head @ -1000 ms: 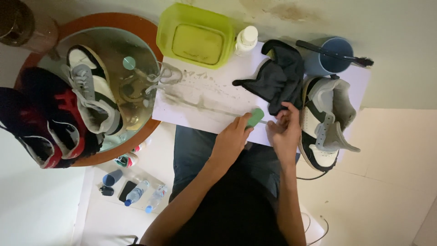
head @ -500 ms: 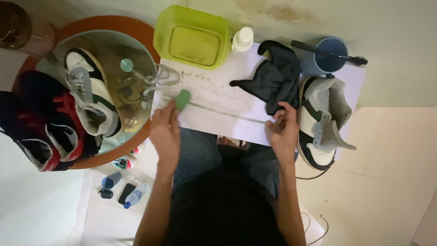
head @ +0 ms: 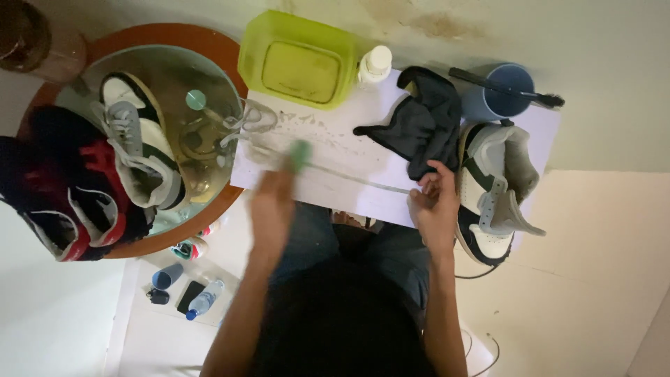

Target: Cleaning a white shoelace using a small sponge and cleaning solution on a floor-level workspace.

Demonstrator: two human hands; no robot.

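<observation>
Pinned the near end of a white lace (head: 363, 178) to the worktop (head: 328, 202) with the right hand (head: 434, 204), fingers pinched together on it. Wrapped the left hand (head: 271, 202) (blurred, so the exact grip could not be read) round a small green brush (head: 300, 155) and set it against the lace's far end, near the glass table (head: 209, 105). Kept the lace stretched straight between the two hands, flat across the worktop.

Judged partway through: left grey specks and smears on the worktop just below the yellow-green tub (head: 300, 59), so probably put in some scrubbing already. Could not tell from this view how clean the lace had become.

Stood a white shoe (head: 488, 188) just beside the right hand, unlaced, tongue pulled out, with a dark cloth (head: 426, 122) touching its edge. Parked a long brush in the blue cup (head: 499, 101) and a white bottle (head: 375, 63) next to the tub, none of them in hand. Piled a grey-and-white sneaker (head: 136, 150) and red-and-black shoes (head: 63, 188) on the table, laces on and apparently not yet started.
</observation>
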